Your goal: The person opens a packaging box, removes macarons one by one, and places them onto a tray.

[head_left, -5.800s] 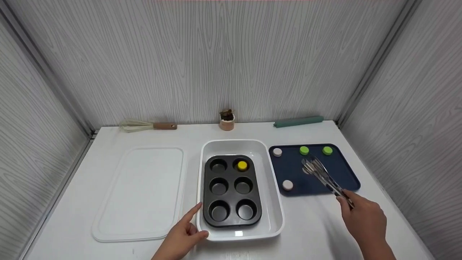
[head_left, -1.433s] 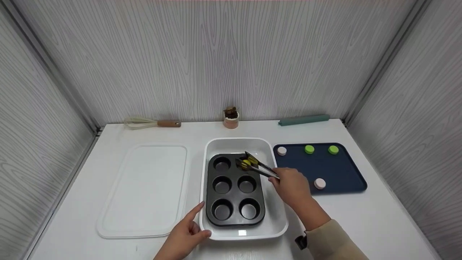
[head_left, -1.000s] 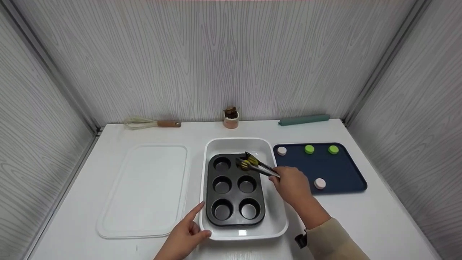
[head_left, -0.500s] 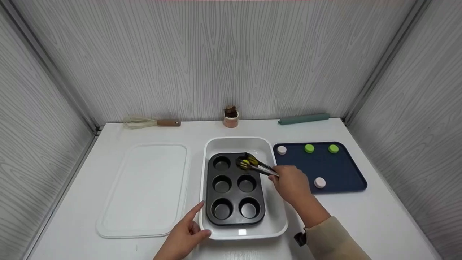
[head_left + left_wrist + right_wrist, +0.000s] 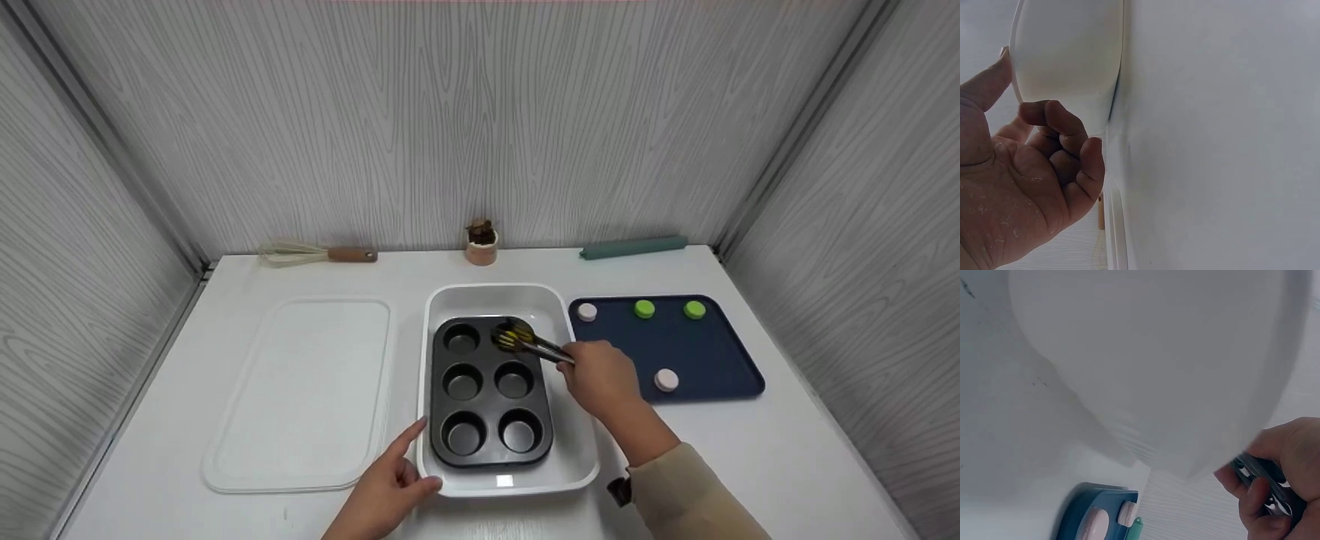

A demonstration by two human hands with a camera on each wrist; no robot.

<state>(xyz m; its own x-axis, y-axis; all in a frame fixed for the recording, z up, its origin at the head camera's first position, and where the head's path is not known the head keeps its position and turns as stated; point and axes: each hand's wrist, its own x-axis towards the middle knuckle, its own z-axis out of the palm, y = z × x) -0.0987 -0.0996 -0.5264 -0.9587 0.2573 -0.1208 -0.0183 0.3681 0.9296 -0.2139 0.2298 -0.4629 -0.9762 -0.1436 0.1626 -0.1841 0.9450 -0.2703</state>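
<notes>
My left hand (image 5: 385, 491) sits at the front left corner of a white bin (image 5: 590, 457), its index finger straight along the side and its thumb at the rim. The left wrist view shows the other fingers curled below. A black six-cup muffin tin (image 5: 487, 401) lies inside the bin. My right hand (image 5: 604, 379) grips metal tongs (image 5: 546, 350), whose tips reach into the tin's back right cup around a yellow macaron-shaped piece (image 5: 511, 334), mostly covered by them. The tongs' handle (image 5: 1275, 486) shows between the fingers in the right wrist view.
On the right, a dark blue tray (image 5: 705, 352) bears pink macarons (image 5: 666, 380) and green macarons (image 5: 644, 309); my right hand overlaps its front left corner. A clear-white lid (image 5: 304, 397) lies left. Behind are a whisk (image 5: 319, 254), a small potted plant (image 5: 481, 244) and a green rolling pin (image 5: 634, 247).
My right hand has carried the tongs left from the tray into the tin's back right cup. Their arms have lately drawn slightly closer together. The left hand keeps its place at the bin.
</notes>
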